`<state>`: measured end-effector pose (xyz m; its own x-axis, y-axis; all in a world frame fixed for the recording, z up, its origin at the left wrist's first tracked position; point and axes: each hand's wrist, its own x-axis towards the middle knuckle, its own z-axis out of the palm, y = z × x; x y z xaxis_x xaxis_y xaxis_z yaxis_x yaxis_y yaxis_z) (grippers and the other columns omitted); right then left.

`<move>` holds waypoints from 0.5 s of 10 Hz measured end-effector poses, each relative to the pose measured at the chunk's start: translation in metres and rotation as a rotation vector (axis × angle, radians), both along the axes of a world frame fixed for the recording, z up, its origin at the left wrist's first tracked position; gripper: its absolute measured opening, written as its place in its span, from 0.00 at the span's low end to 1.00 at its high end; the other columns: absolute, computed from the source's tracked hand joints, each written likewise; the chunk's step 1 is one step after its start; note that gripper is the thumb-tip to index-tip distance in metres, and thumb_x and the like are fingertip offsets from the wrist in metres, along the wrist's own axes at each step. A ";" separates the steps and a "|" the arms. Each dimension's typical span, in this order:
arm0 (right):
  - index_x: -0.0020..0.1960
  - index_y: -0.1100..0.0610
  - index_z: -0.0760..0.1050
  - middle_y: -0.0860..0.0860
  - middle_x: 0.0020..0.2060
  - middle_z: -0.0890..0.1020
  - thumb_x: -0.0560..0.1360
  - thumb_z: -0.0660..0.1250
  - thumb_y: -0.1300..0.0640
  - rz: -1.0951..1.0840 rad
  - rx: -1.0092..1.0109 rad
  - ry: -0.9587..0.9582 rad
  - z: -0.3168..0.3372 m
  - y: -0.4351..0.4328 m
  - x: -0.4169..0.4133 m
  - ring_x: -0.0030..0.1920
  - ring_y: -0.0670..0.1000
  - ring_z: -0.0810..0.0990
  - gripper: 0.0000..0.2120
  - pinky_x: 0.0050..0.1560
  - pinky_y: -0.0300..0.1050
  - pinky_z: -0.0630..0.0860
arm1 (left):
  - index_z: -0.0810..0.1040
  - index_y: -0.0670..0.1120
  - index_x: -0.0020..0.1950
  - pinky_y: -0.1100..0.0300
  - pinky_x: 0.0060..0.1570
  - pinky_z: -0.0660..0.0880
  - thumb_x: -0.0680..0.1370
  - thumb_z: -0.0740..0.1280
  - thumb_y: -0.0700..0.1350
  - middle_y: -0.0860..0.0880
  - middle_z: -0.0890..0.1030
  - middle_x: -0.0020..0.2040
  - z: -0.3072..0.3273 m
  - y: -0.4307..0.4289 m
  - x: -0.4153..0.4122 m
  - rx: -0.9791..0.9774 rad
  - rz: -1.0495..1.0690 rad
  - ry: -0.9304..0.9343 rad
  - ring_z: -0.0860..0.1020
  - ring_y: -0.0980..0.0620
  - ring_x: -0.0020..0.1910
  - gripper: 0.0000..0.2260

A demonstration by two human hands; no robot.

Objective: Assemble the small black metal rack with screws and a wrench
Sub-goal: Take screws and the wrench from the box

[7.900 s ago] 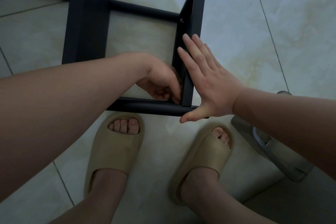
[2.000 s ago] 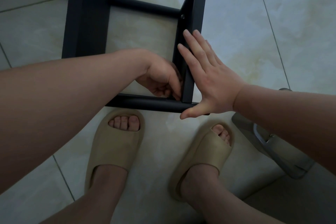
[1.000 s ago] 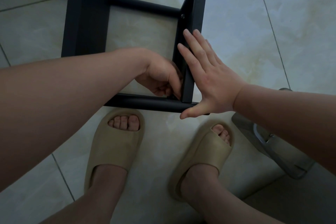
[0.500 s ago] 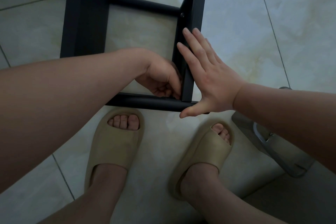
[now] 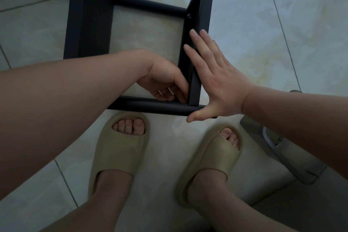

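The black metal rack [image 5: 88,24] lies on the tiled floor, with round tubes and flat cross panels. My left hand [image 5: 165,83] reaches inside the frame to the near right corner. Its fingers curl and pinch a small part, apparently a screw, at the joint of the right panel [image 5: 202,15] and the near tube [image 5: 150,106]; the part itself is mostly hidden. My right hand [image 5: 216,79] presses flat with straight fingers against the outer side of that panel, its thumb by the tube's end. A fitted screw [image 5: 189,15] shows at the panel's far end. No wrench is visible.
My two feet in beige slides [image 5: 120,149] [image 5: 212,158] stand just in front of the near tube. A grey metal-and-plastic object [image 5: 282,154] lies on the floor at the right, under my right forearm. Pale tiles [image 5: 282,34] surround the rack.
Almost nothing has moved. My left hand's fingers shift slightly at the corner joint; my right hand stays flat against the panel.
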<state>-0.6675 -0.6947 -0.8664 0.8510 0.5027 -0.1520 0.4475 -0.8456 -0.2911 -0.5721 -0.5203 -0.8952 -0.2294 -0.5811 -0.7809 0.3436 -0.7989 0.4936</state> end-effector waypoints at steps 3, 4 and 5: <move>0.81 0.66 0.47 0.66 0.81 0.47 0.66 0.56 0.16 -0.003 -0.002 0.005 0.001 0.000 0.000 0.81 0.67 0.42 0.65 0.78 0.69 0.50 | 0.80 0.44 0.42 0.66 0.35 0.72 0.77 0.67 0.34 0.51 0.79 0.32 0.003 -0.006 -0.001 -0.039 0.029 -0.048 0.73 0.56 0.32 0.07; 0.81 0.66 0.47 0.66 0.81 0.46 0.66 0.56 0.16 -0.007 -0.001 0.015 0.002 0.000 0.000 0.81 0.66 0.41 0.65 0.79 0.68 0.49 | 0.79 0.45 0.40 0.65 0.37 0.70 0.76 0.67 0.32 0.51 0.78 0.31 0.002 -0.006 -0.003 -0.049 0.047 -0.037 0.73 0.56 0.32 0.09; 0.81 0.66 0.47 0.66 0.81 0.46 0.66 0.55 0.16 -0.005 -0.008 0.014 0.002 0.000 0.000 0.81 0.66 0.41 0.65 0.79 0.68 0.50 | 0.79 0.45 0.41 0.63 0.39 0.69 0.76 0.67 0.32 0.50 0.77 0.32 0.002 -0.005 -0.004 -0.065 0.063 -0.041 0.73 0.55 0.33 0.10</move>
<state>-0.6674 -0.6944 -0.8642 0.8514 0.4968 -0.1681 0.4387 -0.8502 -0.2910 -0.5757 -0.5254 -0.8932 -0.1598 -0.6431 -0.7489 0.3706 -0.7423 0.5583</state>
